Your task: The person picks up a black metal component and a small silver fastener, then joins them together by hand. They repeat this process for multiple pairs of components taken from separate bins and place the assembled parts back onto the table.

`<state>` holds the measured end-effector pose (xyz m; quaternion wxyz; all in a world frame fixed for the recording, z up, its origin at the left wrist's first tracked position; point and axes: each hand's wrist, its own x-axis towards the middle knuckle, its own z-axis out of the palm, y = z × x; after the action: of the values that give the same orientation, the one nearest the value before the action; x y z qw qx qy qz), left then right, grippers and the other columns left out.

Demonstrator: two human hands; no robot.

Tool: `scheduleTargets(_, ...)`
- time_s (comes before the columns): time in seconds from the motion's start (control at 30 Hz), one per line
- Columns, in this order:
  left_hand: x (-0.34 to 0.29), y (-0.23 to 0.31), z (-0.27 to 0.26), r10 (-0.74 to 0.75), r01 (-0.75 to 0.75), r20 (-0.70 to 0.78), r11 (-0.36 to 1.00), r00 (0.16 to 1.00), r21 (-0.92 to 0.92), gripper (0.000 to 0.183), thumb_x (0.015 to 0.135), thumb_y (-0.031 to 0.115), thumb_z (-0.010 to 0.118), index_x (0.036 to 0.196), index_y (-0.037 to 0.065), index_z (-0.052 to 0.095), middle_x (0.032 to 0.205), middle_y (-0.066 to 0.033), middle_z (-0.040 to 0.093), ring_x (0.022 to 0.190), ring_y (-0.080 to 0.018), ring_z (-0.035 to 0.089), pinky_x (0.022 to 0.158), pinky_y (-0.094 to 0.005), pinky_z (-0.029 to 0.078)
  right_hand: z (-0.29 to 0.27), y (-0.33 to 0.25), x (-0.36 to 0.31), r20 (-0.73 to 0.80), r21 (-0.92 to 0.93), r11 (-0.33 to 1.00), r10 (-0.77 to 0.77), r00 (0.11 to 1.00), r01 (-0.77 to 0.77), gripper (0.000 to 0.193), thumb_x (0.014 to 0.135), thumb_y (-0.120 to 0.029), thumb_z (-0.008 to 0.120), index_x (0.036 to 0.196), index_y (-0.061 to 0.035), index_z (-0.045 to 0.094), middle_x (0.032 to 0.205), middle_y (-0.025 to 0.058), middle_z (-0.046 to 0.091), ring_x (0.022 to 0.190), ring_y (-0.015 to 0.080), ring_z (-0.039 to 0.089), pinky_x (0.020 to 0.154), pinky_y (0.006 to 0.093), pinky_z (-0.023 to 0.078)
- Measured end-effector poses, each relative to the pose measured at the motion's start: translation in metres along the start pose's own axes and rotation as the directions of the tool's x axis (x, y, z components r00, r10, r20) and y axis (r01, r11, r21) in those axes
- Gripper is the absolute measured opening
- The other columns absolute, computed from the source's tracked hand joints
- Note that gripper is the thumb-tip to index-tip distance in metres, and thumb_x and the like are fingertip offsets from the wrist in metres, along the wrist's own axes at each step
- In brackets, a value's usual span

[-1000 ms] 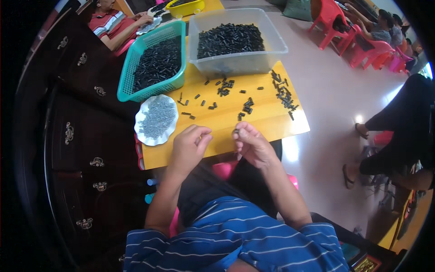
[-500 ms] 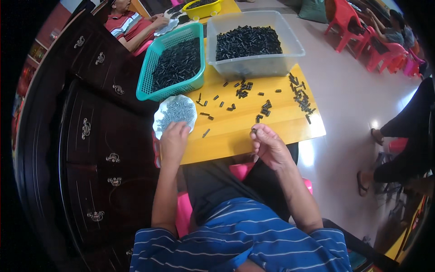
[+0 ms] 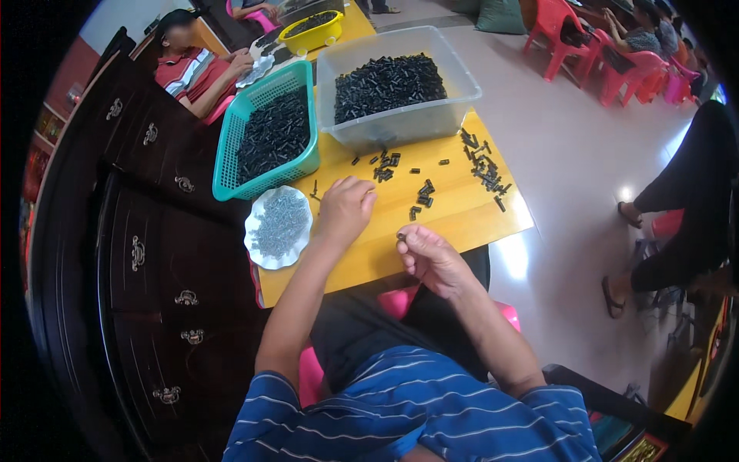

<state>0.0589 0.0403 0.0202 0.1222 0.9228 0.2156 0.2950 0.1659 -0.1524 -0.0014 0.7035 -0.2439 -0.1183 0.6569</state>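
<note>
My left hand (image 3: 346, 209) hovers above the table with its fingers curled and pinched together. Whatever it may hold is hidden behind the fingers. My right hand (image 3: 433, 257) pinches a small black cylindrical piece (image 3: 402, 237) between thumb and forefinger, near the table's front edge. Beside my left wrist, a white wavy-rimmed plate (image 3: 302, 252) bears a heap of tiny silvery metal pieces that look like screws (image 3: 279, 222). Several loose black cylindrical pieces (image 3: 425, 192) lie on the yellow table (image 3: 362, 258) beyond my hands, and a scattered group of longer black pieces (image 3: 485, 165) lies along its right edge.
A teal plastic basket (image 3: 312, 158) and a clear plastic bin (image 3: 385, 132), both filled with black pieces, stand at the back. Dark drawers (image 3: 154, 231) border the left side. Another person (image 3: 192, 73) sits beyond them, near a yellow tub (image 3: 312, 37). Someone's legs show at right.
My left hand has left the plate of metal pieces and moved right, over the table. My right hand still pinches the black piece. The whole view has shifted somewhat.
</note>
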Motion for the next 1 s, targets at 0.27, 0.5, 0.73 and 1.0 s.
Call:
scheduleTargets(0.27, 0.030, 0.004, 0.039, 0.068, -0.071, 0.043, 0.994, 0.997, 0.086, 0.009, 0.080, 0.010, 0.070, 0.087, 0.005, 0.069, 0.088, -0.0116, 0.066, 0.089, -0.0325, 0.062, 0.079, -0.0444, 0.051, -0.002, -0.001, -0.002, -0.002, 0.026, 0.999, 0.040, 0.999, -0.040, 0.017, 0.096, -0.023, 0.066, 0.108, -0.0105, 0.061, 0.088, -0.0023, 0.063, 0.070, 0.0066, 0.056, 0.063, 0.0193, 0.045)
scheduleTargets(0.5, 0.030, 0.000, 0.045, 0.049, -0.054, 0.043, 0.989, 0.998, 0.136, 0.010, 0.079, 0.013, 0.073, 0.086, 0.007, 0.072, 0.087, -0.0097, 0.067, 0.086, -0.0309, 0.063, 0.077, -0.0427, 0.051, -0.001, -0.002, -0.001, 0.003, 0.024, 0.999, 0.047, 0.999, -0.047, 0.017, 0.097, -0.023, 0.065, 0.108, -0.0111, 0.061, 0.088, -0.0027, 0.063, 0.070, 0.0061, 0.056, 0.064, 0.0184, 0.044)
scheduleTargets(0.73, 0.031, 0.009, 0.043, 0.038, -0.047, 0.100, 0.995, 0.994, 0.088, 0.009, 0.080, 0.011, 0.069, 0.083, 0.004, 0.064, 0.086, -0.0120, 0.064, 0.089, -0.0329, 0.062, 0.079, -0.0453, 0.050, -0.003, 0.000, 0.000, -0.004, 0.017, 0.998, 0.053, 0.999, -0.053, 0.014, 0.098, -0.021, 0.063, 0.109, -0.0115, 0.060, 0.088, -0.0022, 0.064, 0.068, 0.0052, 0.057, 0.062, 0.0186, 0.047)
scheduleTargets(1.0, 0.030, 0.011, 0.051, 0.099, -0.101, 0.137, 0.995, 0.986, 0.011, 0.001, 0.081, 0.005, 0.063, 0.082, 0.005, 0.062, 0.085, -0.0119, 0.065, 0.085, -0.0346, 0.062, 0.074, -0.0471, 0.051, -0.002, 0.000, -0.001, -0.004, 0.016, 0.998, 0.061, 0.998, -0.061, 0.015, 0.097, -0.022, 0.064, 0.108, -0.0114, 0.061, 0.087, -0.0030, 0.065, 0.069, 0.0058, 0.059, 0.064, 0.0186, 0.047)
